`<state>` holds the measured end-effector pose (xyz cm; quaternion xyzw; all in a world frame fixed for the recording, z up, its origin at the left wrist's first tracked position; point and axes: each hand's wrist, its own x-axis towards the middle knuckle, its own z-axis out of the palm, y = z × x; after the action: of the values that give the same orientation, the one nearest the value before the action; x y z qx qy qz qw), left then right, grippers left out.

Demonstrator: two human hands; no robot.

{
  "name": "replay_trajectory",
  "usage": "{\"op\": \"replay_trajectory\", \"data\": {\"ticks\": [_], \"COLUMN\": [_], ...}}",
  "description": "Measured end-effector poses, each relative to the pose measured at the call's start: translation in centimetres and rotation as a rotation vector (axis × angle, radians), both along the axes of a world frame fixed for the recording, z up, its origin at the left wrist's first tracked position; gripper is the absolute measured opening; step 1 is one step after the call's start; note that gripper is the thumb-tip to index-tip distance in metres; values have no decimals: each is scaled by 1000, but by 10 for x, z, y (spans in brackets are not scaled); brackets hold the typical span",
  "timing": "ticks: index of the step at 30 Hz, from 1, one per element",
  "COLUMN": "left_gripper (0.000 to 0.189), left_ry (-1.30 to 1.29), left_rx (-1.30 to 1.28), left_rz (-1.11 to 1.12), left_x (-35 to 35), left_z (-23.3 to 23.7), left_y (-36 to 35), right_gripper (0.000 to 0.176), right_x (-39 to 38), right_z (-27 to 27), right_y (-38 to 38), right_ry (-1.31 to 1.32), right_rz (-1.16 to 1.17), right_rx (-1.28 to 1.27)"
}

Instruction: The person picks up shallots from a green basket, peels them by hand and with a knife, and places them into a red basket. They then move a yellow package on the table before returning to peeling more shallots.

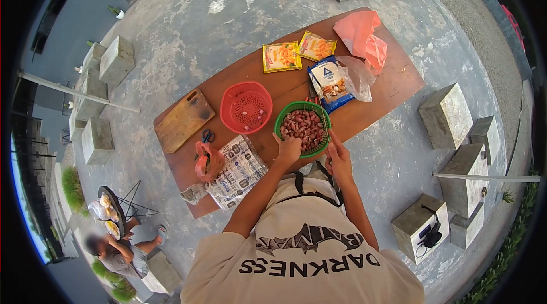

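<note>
A green basket (276, 128) full of dark red meat pieces (306, 126) stands at the table's near edge. My left hand (289, 149) reaches over its near left rim, fingers curled down at the meat; whatever the fingertips pinch is hidden. At the basket's right side, my right hand (339, 163) is closed around the lower end of a thin skewer (324, 111), which points away from me along the rim. Just beyond lies a blue and white packet (329, 83). To the left sits a red basket (246, 94) with a few small bulbs in it.
On the wooden table (279, 85) lie a cutting board (185, 120), scissors (208, 135), a red plastic bag (208, 161), newspaper (236, 170), two yellow packets (282, 57) and a pink bag (362, 36). Concrete blocks (445, 115) stand around. A person (122, 255) sits at lower left.
</note>
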<state>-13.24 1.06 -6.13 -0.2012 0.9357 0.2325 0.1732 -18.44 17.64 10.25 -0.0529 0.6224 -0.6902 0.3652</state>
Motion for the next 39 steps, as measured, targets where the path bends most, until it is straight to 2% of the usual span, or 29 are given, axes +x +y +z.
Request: {"op": "replay_trajectory", "data": {"ticks": [2,6,7,8,9,10,12,13,15,22,24,28,30,31,33,34,36,37,39], "left_gripper": [20,16,18,22,25,25,27,27,26,23,19,23,31,31,36,36,33,31,29], "left_ry": [100,299,402,493,540,536,585,588,866,819,780,731,929,929,753,758,521,524,538], "left_rx": [-147,-127,186,503,558,562,890,887,934,818,984,1068,1024,1031,1039,1038,1248,1317,1297], "left_rz": [-12,127,295,459,375,375,442,450,366,462,661,677,771,767,544,543,518,527,535], "left_x": [2,2,0,1,5,8,16,18,22,32,32,25,14,14,19,19,23,23,24], "left_z": [-14,25,36,46,59,76,110,121,134,146,138,108,104,108,126,135,155,163,164], "left_y": [-2,0,-3,-5,-7,-4,2,6,14,23,22,15,21,21,19,21,25,27,34], "right_gripper": [50,42,42,40,38,38,34,34,33,21,18,21,24,24,24,24,25,25,26], "right_x": [-2,-7,-10,-13,-14,-13,-13,-13,-14,-17,-16,-13,-15,-15,-16,-17,-18,-18,-20], "right_z": [-1,0,-6,-17,-24,-23,-22,-18,-8,-5,-10,-14,-18,-17,-10,-4,7,7,14], "right_y": [1,-2,-2,-1,0,-1,-9,-10,-14,-14,-16,-16,-10,-8,-4,-2,3,6,13], "right_ry": [-21,-92,-88,68,220,216,472,472,222,87,-134,-180,-215,-210,-127,-123,15,67,133], "right_rz": [-6,-73,-77,-33,13,12,-26,-18,52,150,78,-68,-10,-15,58,61,211,200,211], "right_rx": [8,47,47,143,241,245,228,226,175,185,-72,-118,-138,-136,-56,-58,51,84,99]}}
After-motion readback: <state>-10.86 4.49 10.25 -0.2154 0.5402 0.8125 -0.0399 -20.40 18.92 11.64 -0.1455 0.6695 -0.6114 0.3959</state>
